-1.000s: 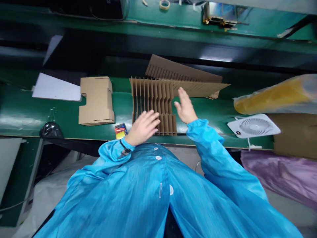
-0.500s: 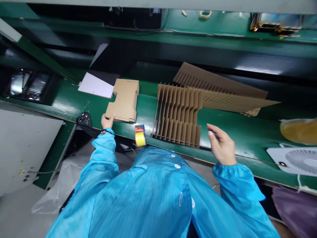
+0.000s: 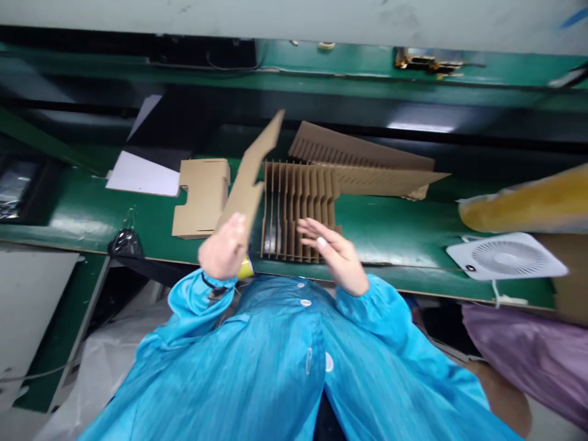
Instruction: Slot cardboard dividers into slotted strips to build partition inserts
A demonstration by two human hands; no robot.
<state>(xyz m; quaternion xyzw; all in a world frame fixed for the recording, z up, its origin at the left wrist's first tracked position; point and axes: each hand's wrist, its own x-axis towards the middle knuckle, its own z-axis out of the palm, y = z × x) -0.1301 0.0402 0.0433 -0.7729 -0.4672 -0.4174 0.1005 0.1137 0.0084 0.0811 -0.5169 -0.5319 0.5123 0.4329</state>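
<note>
My left hand [image 3: 223,250] grips the near end of a flat cardboard divider [image 3: 254,162] with a notch in one edge, holding it tilted up off the bench. Just right of it, a row of upright cardboard dividers [image 3: 301,190] stands in a grid. My right hand [image 3: 337,254] is in front of that grid, fingers apart, with nothing in it. To the left lies a stack of notched cardboard pieces [image 3: 202,199]. Partly hidden behind my left hand is a yellow roll [image 3: 247,267] at the bench edge.
Long slotted cardboard strips [image 3: 362,150] lie behind the grid. On the right are a white fan [image 3: 508,256] and a yellow roll in clear wrap [image 3: 528,199]. A white sheet [image 3: 143,174] and a black bag [image 3: 125,244] are on the left. A shelf edge [image 3: 294,24] overhangs the back.
My left hand has lifted a cardboard divider from the stack and brought it right, beside the grid. My right hand has moved left to the grid's front. The view has shifted to the right.
</note>
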